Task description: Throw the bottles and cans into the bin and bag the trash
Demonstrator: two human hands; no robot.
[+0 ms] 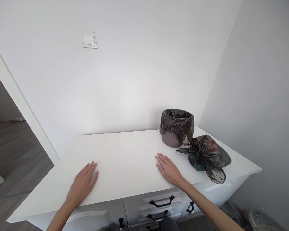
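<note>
My left hand (82, 183) lies flat on the left part of a white cabinet top (125, 166), its fingers stretched out and holding nothing. Also palm down on that surface, my right hand (168, 170) rests farther right with straight fingers. Just beyond it, near the wall, stands a small brownish-grey bin (171, 139) lined with a black plastic bag (177, 123) folded over its rim. To the right of my right hand sits a knotted, see-through black bag (207, 154). Red and green items show dimly through it; their kind cannot be made out.
A light switch (89, 40) is on the white wall behind. Black handles (162, 201) stick out from the drawers below the top. On the left is a doorway with grey wood flooring (16, 154). A pale appliance (261, 221) stands on the floor at lower right.
</note>
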